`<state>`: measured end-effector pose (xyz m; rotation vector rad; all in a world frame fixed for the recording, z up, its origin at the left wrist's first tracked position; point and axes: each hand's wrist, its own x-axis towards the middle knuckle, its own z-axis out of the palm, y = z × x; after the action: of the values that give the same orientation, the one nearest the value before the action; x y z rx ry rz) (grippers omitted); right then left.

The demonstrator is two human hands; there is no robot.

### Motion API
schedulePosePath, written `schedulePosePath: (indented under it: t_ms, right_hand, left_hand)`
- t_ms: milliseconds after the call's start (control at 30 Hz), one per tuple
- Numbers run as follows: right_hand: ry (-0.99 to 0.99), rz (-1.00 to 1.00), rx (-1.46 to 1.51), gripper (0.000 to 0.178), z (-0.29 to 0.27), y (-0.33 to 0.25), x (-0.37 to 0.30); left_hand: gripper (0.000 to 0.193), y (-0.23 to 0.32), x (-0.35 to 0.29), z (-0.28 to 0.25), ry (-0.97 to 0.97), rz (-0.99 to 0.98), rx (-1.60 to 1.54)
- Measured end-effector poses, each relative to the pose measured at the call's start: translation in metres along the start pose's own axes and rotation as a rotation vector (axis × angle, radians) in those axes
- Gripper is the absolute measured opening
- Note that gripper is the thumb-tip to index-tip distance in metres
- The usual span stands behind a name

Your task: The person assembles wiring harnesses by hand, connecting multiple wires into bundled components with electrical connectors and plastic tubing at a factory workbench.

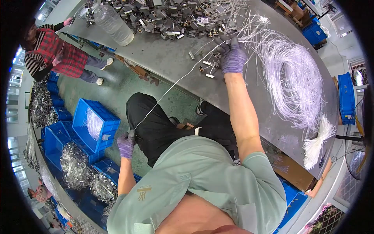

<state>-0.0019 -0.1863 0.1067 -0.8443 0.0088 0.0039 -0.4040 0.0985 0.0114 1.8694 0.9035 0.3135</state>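
Observation:
A thin white cable (171, 86) runs slantwise from the worktable down to my lap. At its lower end my left hand (126, 145), in a purple glove with grey fingertips, is closed on it beside my knee. Over the table, my right hand (233, 58) in a matching glove has its fingers closed on the cable's upper part. Some small dark blocks with white ends, such as this block (210, 76), lie just left of that hand. Beyond it spreads a heap of similar dark blocks (167, 19). A coiled bundle of clear-white cables (292, 82) lies to the right.
A large clear plastic bottle (113, 25) stands at the table's left edge. Blue crates (109, 130) on the floor at left hold cables and shiny parts. A tied white bundle (319, 142) lies at the table's right end. Another person (64, 52) stands at far left.

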Motion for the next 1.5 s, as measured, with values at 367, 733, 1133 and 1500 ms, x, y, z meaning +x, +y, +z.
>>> schedulePosePath:
  t_ms: [367,733,1133,1500]
  right_hand:
    - [-0.025,0.17,-0.098,0.022,0.013,-0.019,-0.016]
    - [-0.35,0.312,-0.279,0.029,0.028,-0.003,-0.077]
    - [-0.516,-0.004,-0.888,0.032,0.016,-0.016,-0.061]
    - [-0.415,0.234,-0.688,0.027,0.048,-0.038,-0.077]
  left_hand:
    - [0.05,0.034,-0.007,0.006,0.025,0.097,0.117]
    - [0.054,0.091,0.008,0.05,0.019,0.232,0.174]
    - [0.05,0.109,0.036,0.094,0.008,0.323,0.181]
    - [0.065,0.133,0.052,0.111,-0.396,0.285,-0.081]
